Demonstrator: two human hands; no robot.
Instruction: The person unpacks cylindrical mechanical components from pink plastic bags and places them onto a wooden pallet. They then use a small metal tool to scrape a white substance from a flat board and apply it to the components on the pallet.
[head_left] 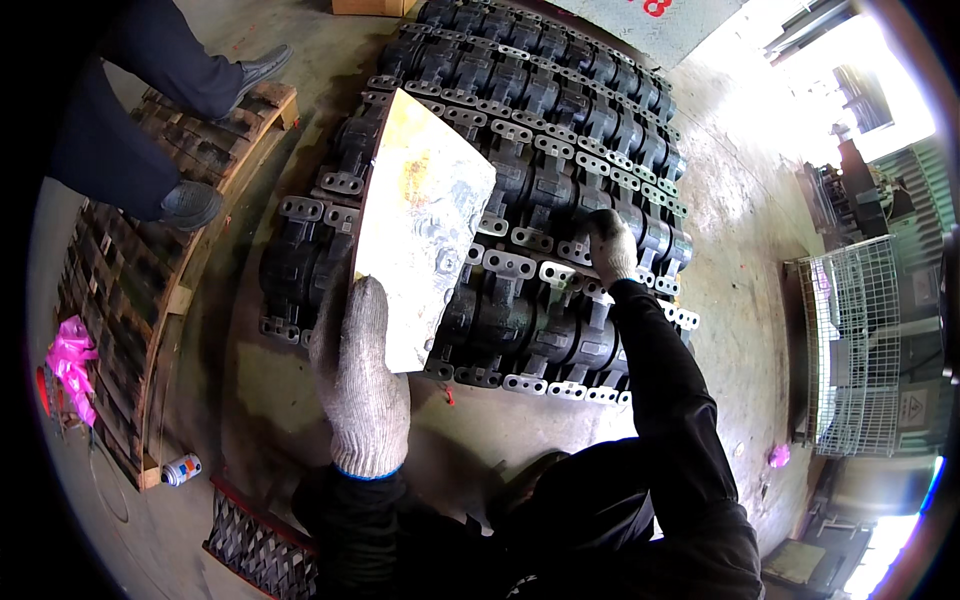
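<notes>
My left hand (368, 390), in a pale knitted glove, is closed on the near left edge of a stained whitish board (425, 220). The board is tilted up and hides part of the black rollers behind it. My right hand (612, 248), gloved too with darkened fingertips, reaches over the rollers to the right of the board. Its fingers are curled down against a black roller (550, 190); whether they hold anything small is hidden. The rollers lie side by side in several rows, with bare-metal end brackets (510, 264) that have bolt holes.
A wooden pallet (110, 330) lies at the left, with another person's shoes (192, 205) on it. Beside it are pink plastic (72, 365) and a spray can (181, 470). A wire cage (855, 350) stands at the right. Past the rows are a grey panel (680, 30) and a cardboard box (370, 6).
</notes>
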